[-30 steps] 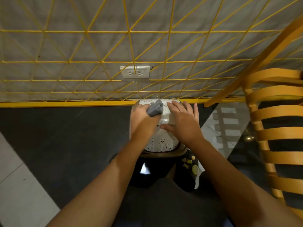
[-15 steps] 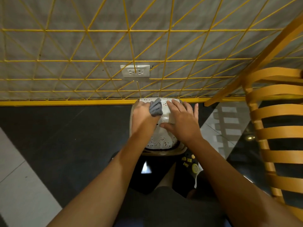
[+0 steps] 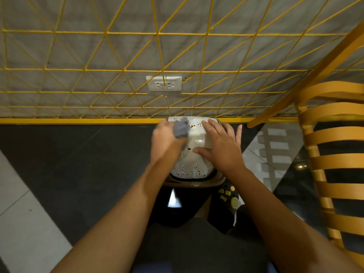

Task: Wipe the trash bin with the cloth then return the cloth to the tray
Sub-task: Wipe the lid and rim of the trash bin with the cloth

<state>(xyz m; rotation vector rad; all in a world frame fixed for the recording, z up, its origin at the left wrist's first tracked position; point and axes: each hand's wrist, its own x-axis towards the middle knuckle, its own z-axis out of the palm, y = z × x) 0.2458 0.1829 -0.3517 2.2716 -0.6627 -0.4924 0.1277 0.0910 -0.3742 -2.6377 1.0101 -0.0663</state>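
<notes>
Operator: Since one second ago my left hand (image 3: pixel 167 140) is moving a little toward 10 o'clock over the lid, and the cloth (image 3: pixel 181 128) goes with it. The hand looks blurred now. My right hand (image 3: pixel 221 149) keeps the same place.

Desk: Where is the trash bin?

Operator: I see the trash bin (image 3: pixel 194 166) straight ahead at 12 o'clock, on the dark floor (image 3: pixel 78 158). Its far edge is at the yellow base bar (image 3: pixel 78 121) of the wire mesh (image 3: pixel 118 70). The lid is white with dark speckles and has a brown rim around it.

Desk: And the fingers?

Operator: My left fingers are curled around the grey cloth. It is bunched and pressed on the lid at about 11 o'clock. My right hand lies flat on the lid at the 2 o'clock side, fingers straight and spread, thumb pointing to 9 o'clock. It grips nothing.

Desk: Anything else around?

Operator: A white wall outlet (image 3: pixel 164 84) sits behind the mesh at 12 o'clock, above the bin. A wooden chair (image 3: pixel 334 154) with curved slats stands at 3 o'clock, apart from the bin.
</notes>
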